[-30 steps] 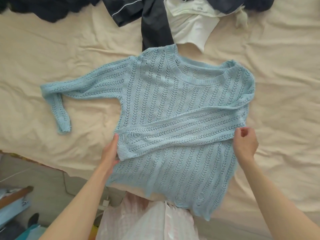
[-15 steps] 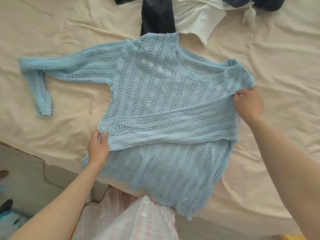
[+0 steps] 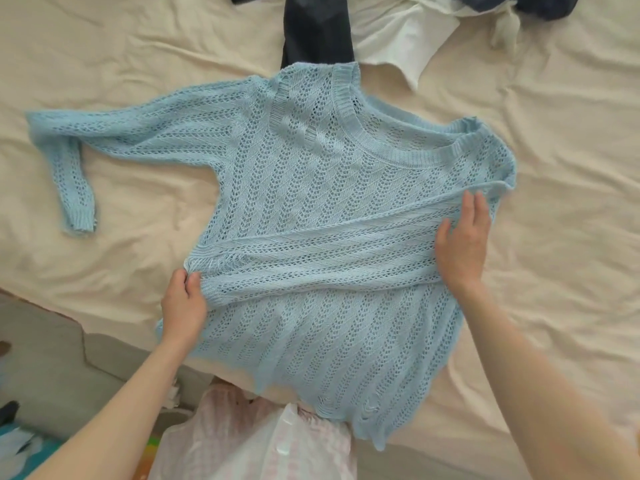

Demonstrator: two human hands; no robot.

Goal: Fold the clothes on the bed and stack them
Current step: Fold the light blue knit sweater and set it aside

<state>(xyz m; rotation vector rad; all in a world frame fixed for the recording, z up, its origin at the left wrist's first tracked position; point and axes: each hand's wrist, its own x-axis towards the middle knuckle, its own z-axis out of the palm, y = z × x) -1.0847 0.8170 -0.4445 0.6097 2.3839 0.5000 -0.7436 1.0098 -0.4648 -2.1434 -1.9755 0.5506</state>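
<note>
A light blue open-knit sweater (image 3: 311, 188) lies flat on the cream bed sheet (image 3: 561, 237), neck toward the far side. Its right sleeve is folded across the chest as a band running left to right. My left hand (image 3: 183, 303) pinches the cuff end of that folded sleeve at the sweater's left edge. On the sleeve's right end, near the shoulder fold, my right hand (image 3: 462, 244) rests flat with straight fingers. The left sleeve (image 3: 76, 168) is spread out to the left with its cuff bent down.
A dark navy garment (image 3: 317, 32) and a white garment (image 3: 405, 43) lie in a pile at the far edge, just beyond the sweater's neck. The bed's near edge runs below the sweater hem. A pink checked fabric and a plastic bag (image 3: 263, 441) are at the bottom.
My right hand has gone from gripping the sweater's right edge to lying flat on the folded sleeve. My left hand slid along to the cuff and now pinches it.
</note>
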